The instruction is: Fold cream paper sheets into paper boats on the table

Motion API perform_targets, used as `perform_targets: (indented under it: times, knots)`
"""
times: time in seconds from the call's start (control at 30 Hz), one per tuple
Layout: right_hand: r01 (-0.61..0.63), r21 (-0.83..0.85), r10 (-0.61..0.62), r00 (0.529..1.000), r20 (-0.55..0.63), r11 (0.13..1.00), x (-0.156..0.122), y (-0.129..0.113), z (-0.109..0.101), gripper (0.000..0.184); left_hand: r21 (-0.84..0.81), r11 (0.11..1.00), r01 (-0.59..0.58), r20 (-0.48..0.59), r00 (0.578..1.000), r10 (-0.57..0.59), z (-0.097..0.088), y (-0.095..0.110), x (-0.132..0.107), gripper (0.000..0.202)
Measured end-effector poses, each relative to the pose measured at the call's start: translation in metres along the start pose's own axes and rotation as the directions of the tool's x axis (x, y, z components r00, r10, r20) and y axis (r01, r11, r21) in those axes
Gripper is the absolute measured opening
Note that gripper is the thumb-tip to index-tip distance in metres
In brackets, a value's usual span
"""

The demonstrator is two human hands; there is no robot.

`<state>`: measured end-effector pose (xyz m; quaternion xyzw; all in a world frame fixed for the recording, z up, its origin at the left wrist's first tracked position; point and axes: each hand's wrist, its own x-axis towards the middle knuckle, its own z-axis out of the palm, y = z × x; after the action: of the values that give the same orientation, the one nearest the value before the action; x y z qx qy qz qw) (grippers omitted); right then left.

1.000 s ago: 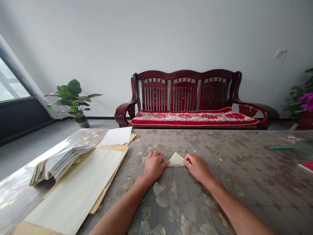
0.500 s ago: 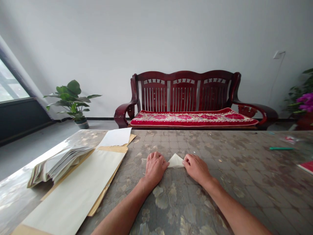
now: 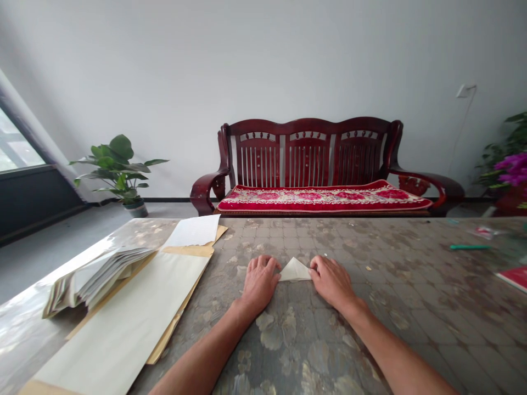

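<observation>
A small piece of folded white paper (image 3: 295, 271) lies on the patterned table, shaped like a triangle with its peak pointing away from me. My left hand (image 3: 262, 281) is at the paper's left corner, its fingers curled and the thumb close to the lower edge. At the opposite corner, my right hand (image 3: 331, 278) has its thumb and bent fingers pinched together on the paper. Both corners are partly covered by my fingertips.
To the left lie large pale sheets (image 3: 135, 312) on brown paper, a fanned stack of folded papers (image 3: 102, 277) and a white sheet (image 3: 193, 230). A green pen (image 3: 469, 247) and a red booklet (image 3: 514, 277) are at the right. Beyond the table stands a wooden bench (image 3: 308, 148).
My left hand has shifted slightly left, so a little more of the paper's left side shows. The right hand stays at its corner. The whole view has shifted slightly.
</observation>
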<state>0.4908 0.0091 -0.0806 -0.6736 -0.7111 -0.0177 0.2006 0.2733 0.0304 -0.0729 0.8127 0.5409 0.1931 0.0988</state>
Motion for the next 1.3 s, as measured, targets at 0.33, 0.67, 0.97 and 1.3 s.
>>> perform_targets:
  times: [0.33, 0.67, 0.97, 1.3]
  knots:
    - [-0.008, -0.021, 0.008, 1.000, 0.030, 1.000, 0.001, -0.001, 0.000, 0.003, -0.218, 0.810, -0.544, 0.212, 0.784, 0.583, 0.001, -0.003, 0.012, 0.060]
    - [-0.073, -0.032, 0.076, 0.994, 0.084, 0.997, 0.004, -0.001, -0.006, 0.007, 0.055, 0.797, -0.601, 0.275, 0.777, 0.567, 0.001, 0.004, -0.004, 0.058]
    - [-0.061, -0.126, 0.070, 0.995, 0.071, 0.990, 0.004, -0.005, 0.007, 0.043, 0.123, 0.864, -0.488, 0.146, 0.870, 0.471, 0.011, 0.025, -0.021, 0.052]
    - [-0.034, -0.167, 0.059, 0.987, 0.149, 0.985, 0.005, 0.002, 0.013, 0.049, 0.115, 0.905, -0.410, 0.129, 0.909, 0.395, 0.027, 0.031, 0.003, 0.047]
